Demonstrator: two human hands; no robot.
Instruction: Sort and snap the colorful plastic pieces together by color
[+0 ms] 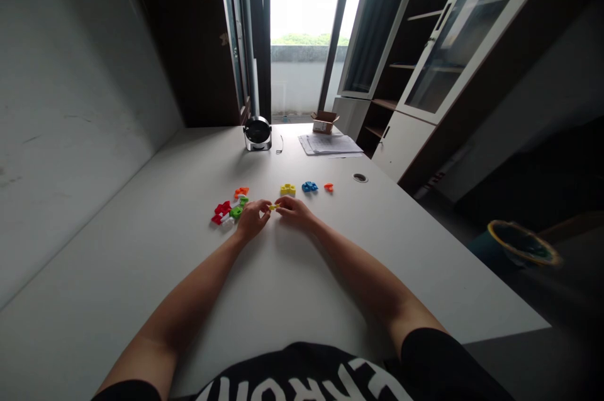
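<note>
Between the fingertips of my left hand [253,217] and my right hand [293,209] is a small yellow plastic piece [274,206]. Both hands pinch it just above the white table. Left of my left hand lies a loose cluster of plastic pieces: red [221,211], green [236,211], white [227,220] and orange [241,191]. Beyond my right hand sit a yellow group of pieces [287,189], a blue group [309,187] and a single orange piece [329,187], in a row. The exact shapes are too small to tell.
The white table [189,168] meets a wall on the left. Near its far edge are a black round device on a stand [257,134], a thin dark object [280,145], papers [333,145] and an open cardboard box [324,122]. A cable hole [360,178] lies at right; a bin [519,243] stands beyond.
</note>
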